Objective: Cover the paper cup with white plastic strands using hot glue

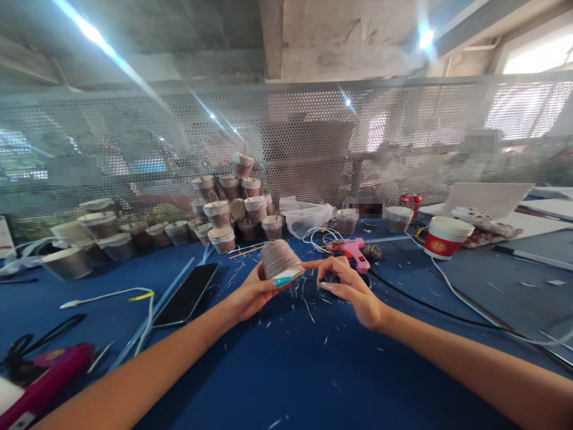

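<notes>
Tilted with its narrow base up, a small cup (280, 259) wound round with grey-brown twine is in my left hand (250, 295). The thumb of that hand, with a turquoise nail, presses on the cup's white rim. My right hand (353, 288) has its index finger stretched out to the rim's right side, touching or nearly touching it. Its thumb and other fingers are bent and apart, and I see nothing held in them. Just behind the right hand lies a pink glue gun (357, 254) with a black cord.
Stacked twine-wrapped cups (219, 213) stand behind, with more cups (98, 226) at the left. A black phone (188, 295) lies left of my hands. To the right are a red-and-white paper cup (447, 237) and cables. White scraps litter the blue table (286, 364). Perforated metal panels (308, 143) close off the back.
</notes>
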`<state>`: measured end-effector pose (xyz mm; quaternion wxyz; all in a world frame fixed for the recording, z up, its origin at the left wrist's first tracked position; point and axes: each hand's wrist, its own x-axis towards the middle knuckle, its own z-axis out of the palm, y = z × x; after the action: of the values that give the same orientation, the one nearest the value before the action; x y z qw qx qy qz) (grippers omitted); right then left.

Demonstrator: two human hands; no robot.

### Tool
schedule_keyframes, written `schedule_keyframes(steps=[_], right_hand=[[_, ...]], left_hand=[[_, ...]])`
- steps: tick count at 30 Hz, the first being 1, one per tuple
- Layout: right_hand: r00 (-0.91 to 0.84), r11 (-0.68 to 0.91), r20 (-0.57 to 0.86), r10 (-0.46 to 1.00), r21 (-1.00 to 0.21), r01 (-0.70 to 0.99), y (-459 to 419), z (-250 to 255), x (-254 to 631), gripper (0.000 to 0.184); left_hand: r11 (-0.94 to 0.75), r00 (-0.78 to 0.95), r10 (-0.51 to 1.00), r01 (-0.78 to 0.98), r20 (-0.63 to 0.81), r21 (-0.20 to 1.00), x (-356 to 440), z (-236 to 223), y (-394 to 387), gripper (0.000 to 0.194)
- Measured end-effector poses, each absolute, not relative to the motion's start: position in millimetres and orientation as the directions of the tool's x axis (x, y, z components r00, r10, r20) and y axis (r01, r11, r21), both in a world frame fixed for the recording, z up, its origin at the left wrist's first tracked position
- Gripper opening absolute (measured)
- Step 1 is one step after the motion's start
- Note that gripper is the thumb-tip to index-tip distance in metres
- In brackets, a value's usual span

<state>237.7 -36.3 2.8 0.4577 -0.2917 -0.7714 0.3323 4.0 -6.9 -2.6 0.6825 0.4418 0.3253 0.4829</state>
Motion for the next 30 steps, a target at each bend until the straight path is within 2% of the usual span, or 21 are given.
schedule_keyframes(steps=[4,9,16,21,30], right_hand=[[-0.380,0.632,0.559,0.737,-0.769,0.095,-34.6,1.2,239.3,0.012],[-0.496,0.677,0.538,0.681,-0.720,0.150,-38.3,3.5,240.7,0.012],[-0.624,0.706,0.454,0.636,-0.669,0.233,-42.9,5.5,239.6,0.012],[-0.581,0.704,0.479,0.658,-0.665,0.248,-43.5,5.8,240.1,0.009],[-0.410,0.617,0.510,0.756,-0.764,0.187,-36.0,4.8,242.4,0.009]], left_hand=[[0.151,0.371,0.928,-0.392,0.005,0.907,0.9,-3.4,-5.9,0.068],[0.166,0.423,0.906,-0.414,0.028,0.895,1.1,-5.5,-5.0,0.063],[0.152,0.337,0.941,-0.326,-0.036,0.933,7.6,-4.5,-6.8,0.068],[0.169,0.355,0.934,-0.333,-0.043,0.928,6.5,-6.4,-6.7,0.071],[0.166,0.364,0.932,-0.412,-0.006,0.896,3.4,-6.8,-4.7,0.072]])
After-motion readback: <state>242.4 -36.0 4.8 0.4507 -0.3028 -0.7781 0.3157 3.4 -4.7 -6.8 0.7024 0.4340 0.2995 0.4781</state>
